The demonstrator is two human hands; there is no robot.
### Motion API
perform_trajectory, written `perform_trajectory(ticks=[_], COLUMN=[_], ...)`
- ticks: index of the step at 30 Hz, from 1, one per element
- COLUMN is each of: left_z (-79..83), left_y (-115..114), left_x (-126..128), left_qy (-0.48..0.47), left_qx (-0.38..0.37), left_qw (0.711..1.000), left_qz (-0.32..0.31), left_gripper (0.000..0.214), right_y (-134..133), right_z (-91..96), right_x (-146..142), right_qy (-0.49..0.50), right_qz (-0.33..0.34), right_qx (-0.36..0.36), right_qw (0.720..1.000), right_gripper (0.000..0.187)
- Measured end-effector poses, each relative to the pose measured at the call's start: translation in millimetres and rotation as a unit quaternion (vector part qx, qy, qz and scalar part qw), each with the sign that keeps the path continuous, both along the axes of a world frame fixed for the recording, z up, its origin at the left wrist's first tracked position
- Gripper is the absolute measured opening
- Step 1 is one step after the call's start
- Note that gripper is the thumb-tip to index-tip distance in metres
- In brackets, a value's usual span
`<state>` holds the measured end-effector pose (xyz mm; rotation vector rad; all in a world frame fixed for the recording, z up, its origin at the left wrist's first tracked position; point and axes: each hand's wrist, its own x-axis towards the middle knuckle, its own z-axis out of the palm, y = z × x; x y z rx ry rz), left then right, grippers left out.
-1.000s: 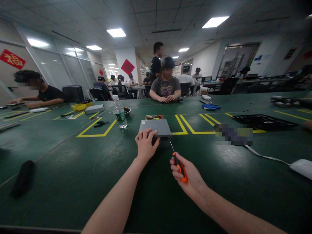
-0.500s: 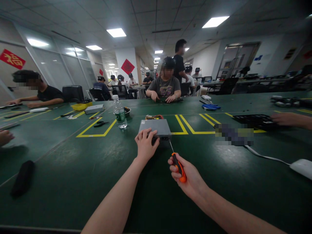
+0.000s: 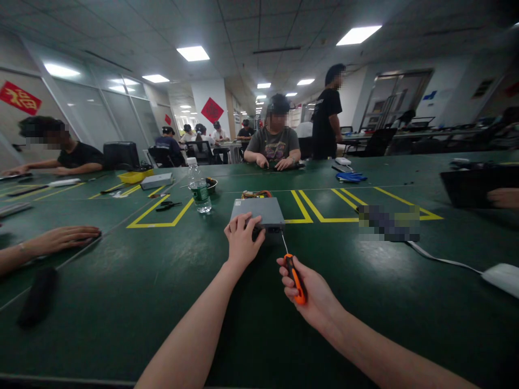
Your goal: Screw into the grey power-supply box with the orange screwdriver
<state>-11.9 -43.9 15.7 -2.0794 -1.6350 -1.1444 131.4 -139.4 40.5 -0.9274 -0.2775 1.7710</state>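
Observation:
A grey metal power supply unit lies on the green table, its colored wires bunched at the far side. My left hand steadies it, fingers over the top and thumb against the near face. In my right hand is an orange and black screwdriver, gripped by the handle. Its thin shaft points up and away, with the tip at the right end of the unit's near face. Whether the tip sits in a screw is too small to tell.
A water bottle and a bowl stand left of the unit, near black pliers. A co-worker's hand lies at the left. Rightward are a blurred dark object, a white cable and a black panel held by another person.
The screwdriver handle has turned slightly and shifted a little left in my right hand. My left hand stays put. A co-worker's hand reached in at left; the black panel at right was lifted.

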Motion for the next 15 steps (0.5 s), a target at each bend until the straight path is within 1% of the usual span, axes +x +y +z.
perform_trajectory(ticks=[6,9,12,15], left_z=[-0.1,0.2,0.6,0.8], left_y=[0.0,-0.2,-0.5,-0.8], left_x=[0.0,-0.2,0.1,0.8], left_qy=[-0.001,-0.001,-0.001,-0.002], left_qx=[-0.003,-0.003,-0.004,-0.006], left_qw=[1.0,1.0,1.0,1.0], left_qz=[-0.003,-0.002,-0.001,0.001], left_gripper=[0.031,0.031,0.031,0.031], right_y=[-0.1,-1.7,-2.5,-2.3], right_z=[0.0,1.2,0.5,-2.0], right_x=[-0.7,-0.8,-0.7,-0.3], right_qy=[-0.011,-0.004,-0.001,-0.008], right_qz=[-0.024,-0.023,-0.007,-0.006], right_qx=[0.0,0.005,-0.003,-0.01], right_qw=[1.0,1.0,1.0,1.0], right_gripper=[0.019,0.022,0.026,0.025])
